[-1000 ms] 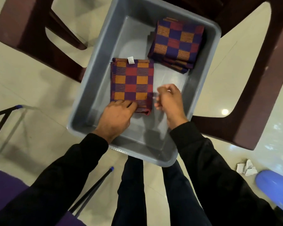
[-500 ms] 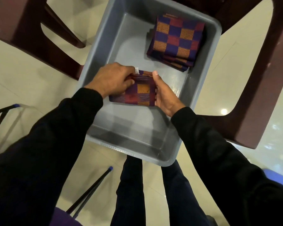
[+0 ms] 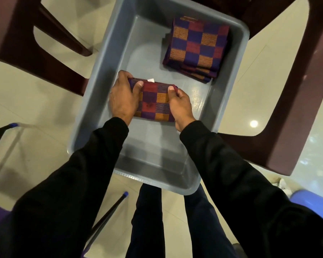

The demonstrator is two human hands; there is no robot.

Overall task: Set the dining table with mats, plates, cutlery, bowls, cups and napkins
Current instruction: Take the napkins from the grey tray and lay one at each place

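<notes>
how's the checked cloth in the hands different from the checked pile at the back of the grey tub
The held cloth is gripped at both ends, by the left hand and the right hand; the far pile lies untouched. The held cloth shows a white tag on its far edge; the pile shows none. The pile's stepped edges show several layers. Both are checked in purple, red and orange and sit within the grey tub.

Glossy cream tiled floor (image 3: 35, 112), dark maroon, probably plastic, chair (image 3: 296, 90).

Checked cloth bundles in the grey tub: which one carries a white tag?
The near folded checked cloth, gripped by the left hand and right hand; its white tag shows at its far edge. The far stack shows none.
</notes>
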